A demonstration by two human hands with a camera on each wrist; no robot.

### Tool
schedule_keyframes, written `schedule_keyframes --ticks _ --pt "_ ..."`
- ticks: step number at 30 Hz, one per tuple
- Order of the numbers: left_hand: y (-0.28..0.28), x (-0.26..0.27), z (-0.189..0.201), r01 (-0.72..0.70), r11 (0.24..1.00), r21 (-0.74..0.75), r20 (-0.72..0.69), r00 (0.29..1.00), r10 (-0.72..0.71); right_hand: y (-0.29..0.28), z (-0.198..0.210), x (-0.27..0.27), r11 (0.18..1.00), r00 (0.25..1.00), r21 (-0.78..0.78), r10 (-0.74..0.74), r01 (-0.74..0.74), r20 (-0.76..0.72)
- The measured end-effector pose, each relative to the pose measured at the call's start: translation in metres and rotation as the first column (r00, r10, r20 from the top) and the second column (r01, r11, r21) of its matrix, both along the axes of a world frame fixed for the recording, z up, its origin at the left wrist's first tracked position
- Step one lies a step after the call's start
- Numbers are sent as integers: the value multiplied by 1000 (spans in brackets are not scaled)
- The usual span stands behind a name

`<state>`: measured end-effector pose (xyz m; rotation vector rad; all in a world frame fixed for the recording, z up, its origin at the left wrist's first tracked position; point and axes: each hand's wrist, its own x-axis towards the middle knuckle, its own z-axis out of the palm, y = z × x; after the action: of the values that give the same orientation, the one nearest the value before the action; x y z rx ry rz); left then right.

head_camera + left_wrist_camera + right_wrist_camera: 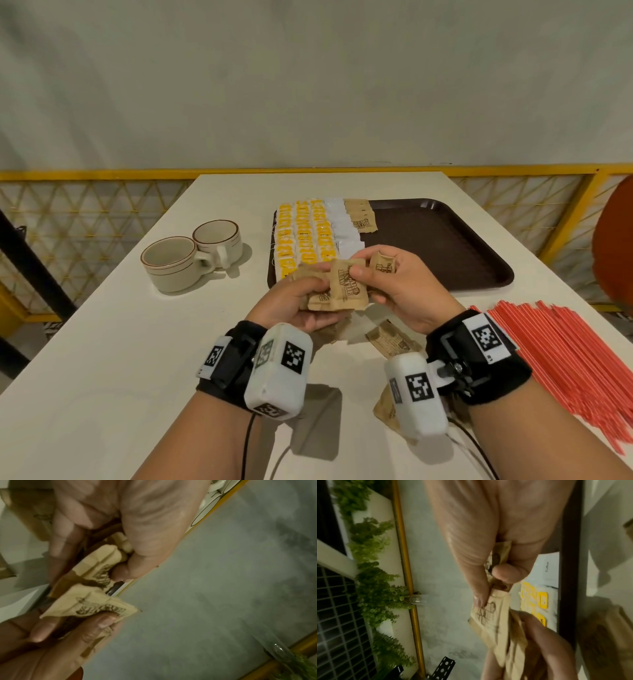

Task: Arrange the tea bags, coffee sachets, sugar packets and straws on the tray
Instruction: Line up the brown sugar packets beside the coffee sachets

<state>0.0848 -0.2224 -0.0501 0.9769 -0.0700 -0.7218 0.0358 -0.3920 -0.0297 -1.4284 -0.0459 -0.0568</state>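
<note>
Both hands meet just in front of the brown tray (445, 240). My left hand (301, 301) grips a small stack of brown sugar packets (337, 296). My right hand (387, 277) pinches the top brown packet (347, 275) of that stack and holds another brown packet (383, 264) against its fingers. On the tray's left part lie rows of yellow tea bags (303, 236), a column of white sachets (342, 229) and a short row of brown packets (361, 216). Red straws (561, 363) lie piled on the table at right. The left wrist view shows the held packets (96, 601) close up.
Two cream cups (191, 255) stand left of the tray on the white table (102, 377). Loose brown packets (388, 339) lie on the table under my wrists. A yellow railing (102, 174) runs behind the table, and an orange chair (613, 246) stands at far right.
</note>
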Motion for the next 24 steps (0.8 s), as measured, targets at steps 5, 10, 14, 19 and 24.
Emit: schedule_keyframes --ticks 5,10,14,19,24 --pt "-4 -7 0 105 990 90 -49 994 -101 -1 2 -3 918 998 -393 59 -52 5" --pt "-5 -11 0 83 996 44 -50 995 -81 0 0 -3 925 998 -379 17 -41 -66" --pt "-5 -8 -2 10 999 31 -26 1000 -9 -7 5 1 1000 971 11 -9 12 -239" --pt "-6 -3 -2 -118 993 -12 -77 990 117 -13 8 3 958 976 282 20 43 -215" --pt "-7 -5 -1 -167 985 -49 -99 982 162 -17 5 4 984 978 165 -28 63 -205"
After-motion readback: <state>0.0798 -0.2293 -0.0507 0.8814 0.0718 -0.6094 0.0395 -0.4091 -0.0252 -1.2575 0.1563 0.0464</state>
